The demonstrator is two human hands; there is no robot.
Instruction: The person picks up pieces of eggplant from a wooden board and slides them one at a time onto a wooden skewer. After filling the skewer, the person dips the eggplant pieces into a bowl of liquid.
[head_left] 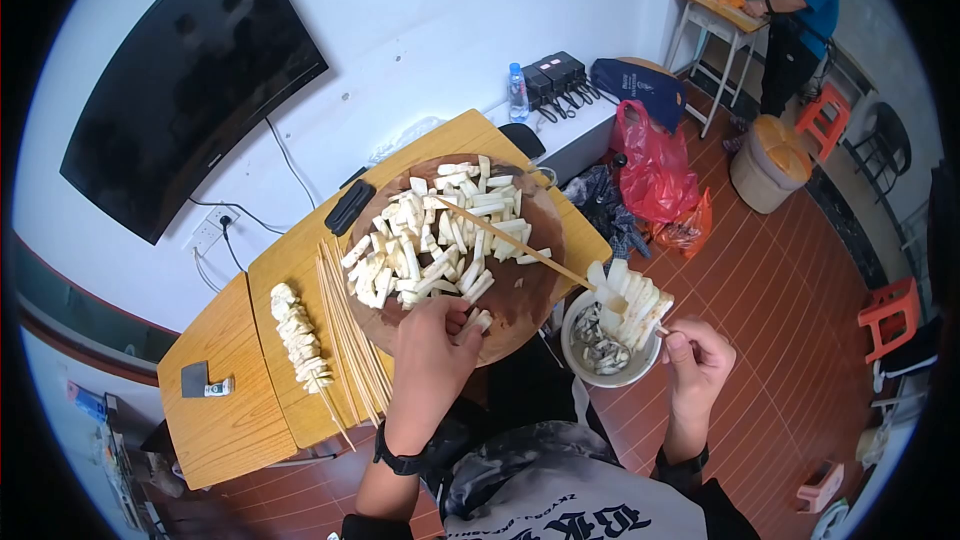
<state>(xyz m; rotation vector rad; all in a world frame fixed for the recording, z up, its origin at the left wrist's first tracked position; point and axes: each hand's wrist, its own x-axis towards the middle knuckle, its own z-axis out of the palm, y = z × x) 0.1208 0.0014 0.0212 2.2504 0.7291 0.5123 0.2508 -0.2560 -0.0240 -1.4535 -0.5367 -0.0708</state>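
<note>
My left hand (437,350) pinches a pale cut piece (482,321) at the near edge of a round wooden board (540,310). Many pale strips (410,240) are heaped on that board. In my right hand (695,355) is the end of a wooden skewer (520,243), whose long bare part reaches over the board. Several pale pieces (635,307) are threaded on it near my fingers. Below them a white bowl (605,377) holds dark grey, wet-looking pieces (598,345). A filled skewer (298,335) lies on the table at the left, beside a bundle of bare skewers (350,330).
The wooden table (225,430) bears a black case (350,207) and a small white item (219,387). Behind it are a bottle (517,92) and red plastic bags (655,165). Another person (805,10) stands at a small desk (720,10). Red stools (890,320) stand at right.
</note>
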